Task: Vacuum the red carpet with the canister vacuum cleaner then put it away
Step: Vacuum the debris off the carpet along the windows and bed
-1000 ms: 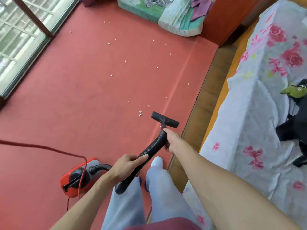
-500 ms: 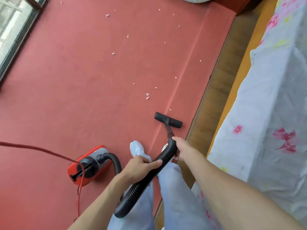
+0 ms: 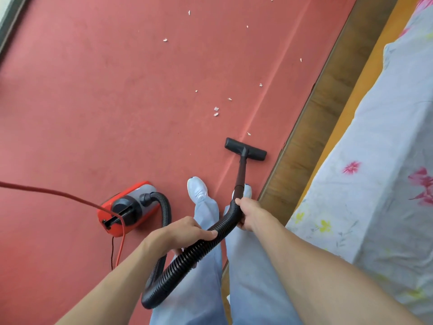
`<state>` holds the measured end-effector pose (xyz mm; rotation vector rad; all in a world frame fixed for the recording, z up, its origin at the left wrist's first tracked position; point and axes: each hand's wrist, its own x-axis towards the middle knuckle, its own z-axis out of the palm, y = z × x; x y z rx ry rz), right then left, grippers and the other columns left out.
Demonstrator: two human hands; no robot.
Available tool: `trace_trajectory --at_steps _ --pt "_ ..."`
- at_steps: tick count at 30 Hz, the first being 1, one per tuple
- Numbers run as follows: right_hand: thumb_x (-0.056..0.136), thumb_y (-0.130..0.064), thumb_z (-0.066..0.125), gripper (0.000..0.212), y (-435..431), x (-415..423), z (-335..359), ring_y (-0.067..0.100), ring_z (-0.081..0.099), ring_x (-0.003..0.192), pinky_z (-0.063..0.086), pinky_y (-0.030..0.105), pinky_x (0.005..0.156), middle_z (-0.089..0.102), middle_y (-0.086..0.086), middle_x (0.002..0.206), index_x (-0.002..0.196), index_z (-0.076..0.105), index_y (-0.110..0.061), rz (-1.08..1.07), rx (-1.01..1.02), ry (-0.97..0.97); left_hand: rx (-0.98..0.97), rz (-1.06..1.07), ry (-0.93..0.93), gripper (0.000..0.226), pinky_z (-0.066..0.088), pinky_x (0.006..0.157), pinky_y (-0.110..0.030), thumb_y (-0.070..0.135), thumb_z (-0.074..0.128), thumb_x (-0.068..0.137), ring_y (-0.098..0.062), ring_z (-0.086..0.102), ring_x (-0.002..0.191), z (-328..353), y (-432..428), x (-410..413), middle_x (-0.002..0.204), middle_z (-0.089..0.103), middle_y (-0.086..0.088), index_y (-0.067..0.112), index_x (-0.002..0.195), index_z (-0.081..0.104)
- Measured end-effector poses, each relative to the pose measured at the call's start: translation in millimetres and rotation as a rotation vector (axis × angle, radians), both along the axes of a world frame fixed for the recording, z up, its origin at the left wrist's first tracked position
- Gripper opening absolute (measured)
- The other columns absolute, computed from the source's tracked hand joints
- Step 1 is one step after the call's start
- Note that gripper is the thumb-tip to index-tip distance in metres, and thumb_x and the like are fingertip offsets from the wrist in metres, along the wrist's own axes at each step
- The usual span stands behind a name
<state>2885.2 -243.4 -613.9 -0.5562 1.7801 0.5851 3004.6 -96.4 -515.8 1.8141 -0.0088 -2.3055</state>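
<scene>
My right hand (image 3: 253, 214) wraps the black hose (image 3: 194, 254) near the wand (image 3: 242, 170); my left hand (image 3: 185, 233) clasps it farther back. From my feet, the nozzle (image 3: 246, 149) rests on the red carpet (image 3: 117, 102) at 12 o'clock, the canister vacuum (image 3: 126, 207) at 9 o'clock.

Bright, even daylight; soft shadows, slight blur, wide-angle edge distortion.

Your right shoe (image 3: 248, 190) is mostly hidden behind the wand (image 3: 241, 170) and your right hand (image 3: 251, 214). The red cord (image 3: 46, 190) runs off the left edge. The white scraps (image 3: 216, 111) are too small to identify.
</scene>
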Motion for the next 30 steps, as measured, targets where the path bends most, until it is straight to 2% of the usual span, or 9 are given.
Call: trace_trajectory --at_steps 4,7,13,15,17,19,24,26,30 --pt "0.086 -0.015 0.059 0.024 22 -4 -17 0.026 0.071 0.088 0.052 0.028 0.056 0.072 0.008 0.104 0.109 0.065 -0.013 -0.031 0.015 0.002 0.016 -0.049 0.039 0.045 0.063 0.074 -0.046 0.038 0.065 0.095 -0.029 0.071 0.063 -12 13 -3 0.071 0.072 -0.009 -0.006 0.102 0.068" --pt "0.074 -0.020 0.061 0.034 33 -19 -51 0.029 0.073 0.083 0.058 0.039 0.060 0.074 0.008 0.100 0.107 0.069 -0.015 -0.018 -0.013 -0.006 0.022 -0.072 0.042 0.039 0.064 0.076 -0.044 0.040 0.065 0.095 -0.022 0.071 0.059 -25 24 -7 0.069 0.072 -0.005 0.002 0.095 0.068" --pt "0.094 -0.015 0.054 0.006 21 5 -56 0.032 0.068 0.102 0.053 0.033 0.067 0.068 0.012 0.108 0.099 0.056 -0.013 0.043 -0.058 -0.046 -0.022 0.044 -0.053 0.042 0.063 0.074 -0.043 0.046 0.062 0.095 -0.025 0.069 0.065 -49 27 -25 0.078 0.069 -0.008 0.004 0.090 0.066" --pt "0.093 -0.015 0.055 0.018 9 12 -66 0.032 0.069 0.096 0.056 0.037 0.073 0.068 0.012 0.108 0.111 0.057 -0.011 0.054 -0.093 -0.063 -0.030 0.119 -0.084 0.044 0.063 0.069 -0.039 0.048 0.060 0.096 -0.025 0.067 0.067 -58 24 -32 0.078 0.066 -0.007 0.005 0.091 0.066" --pt "0.094 -0.018 0.057 0.029 -2 21 -74 0.030 0.068 0.089 0.055 0.033 0.064 0.068 0.013 0.109 0.121 0.055 -0.008 0.080 -0.153 -0.088 -0.048 0.175 -0.165 0.045 0.053 0.057 -0.026 0.052 0.057 0.096 -0.019 0.062 0.064 -68 18 -38 0.071 0.061 -0.002 0.008 0.087 0.064" --pt "0.095 -0.021 0.059 0.031 -14 30 -81 0.028 0.066 0.088 0.050 0.031 0.058 0.067 0.011 0.107 0.122 0.055 -0.007 0.104 -0.205 -0.105 -0.072 0.247 -0.236 0.047 0.046 0.053 -0.021 0.054 0.056 0.096 -0.014 0.058 0.059 -78 10 -43 0.067 0.060 0.001 0.009 0.083 0.063" --pt "0.096 -0.023 0.060 0.027 -39 51 -91 0.021 0.059 0.074 0.046 0.031 0.054 0.060 0.006 0.091 0.116 0.055 -0.006 0.087 -0.297 -0.146 -0.122 0.406 -0.333 0.062 0.053 0.070 -0.036 0.063 0.054 0.092 -0.017 0.059 0.063 -102 -8 -44 0.072 0.063 -0.006 0.002 0.082 0.062" --pt "0.095 -0.025 0.061 0.028 -44 56 -95 0.021 0.058 0.074 0.045 0.030 0.054 0.059 0.006 0.090 0.114 0.055 -0.007 0.071 -0.335 -0.166 -0.137 0.479 -0.331 0.071 0.058 0.077 -0.041 0.065 0.055 0.090 -0.019 0.062 0.063 -111 -13 -43 0.074 0.068 -0.013 -0.005 0.093 0.064" --pt "0.093 -0.029 0.061 0.027 -45 66 -95 0.021 0.060 0.072 0.047 0.029 0.053 0.061 0.005 0.088 0.110 0.057 -0.009 0.010 -0.371 -0.210 -0.165 0.648 -0.157 0.067 0.057 0.063 -0.035 0.056 0.064 0.090 -0.023 0.063 0.063 -115 -16 -28 0.072 0.064 -0.008 -0.009 0.105 0.065"
